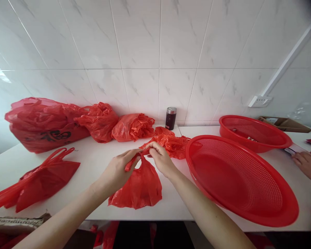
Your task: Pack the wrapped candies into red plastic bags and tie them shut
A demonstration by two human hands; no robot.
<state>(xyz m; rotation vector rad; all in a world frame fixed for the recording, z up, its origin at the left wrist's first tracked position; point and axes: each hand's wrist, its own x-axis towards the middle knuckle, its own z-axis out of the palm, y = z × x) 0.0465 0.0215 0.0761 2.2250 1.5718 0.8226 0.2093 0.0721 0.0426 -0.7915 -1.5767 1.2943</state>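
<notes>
A red plastic bag [138, 188] rests on the white table in front of me, its top gathered up between my hands. My left hand [123, 166] is closed around one of its handles. The fingers of my right hand [159, 155] pinch the handle part from the other side, close to the left fingertips. What is inside the bag cannot be seen. Just behind my right hand lies a heap of crumpled red bags [172, 143]. Left of my hands is another red bag [44, 180], with its handles sticking up.
Red bundles [132, 126] and a large stuffed bag [46, 128] line the wall. A dark thermos [170, 119] stands behind. Two red baskets [282, 200] fill the right side, near another person's hand [307, 164] and a cardboard box [285, 122]. An open carton [18, 221] sits below left.
</notes>
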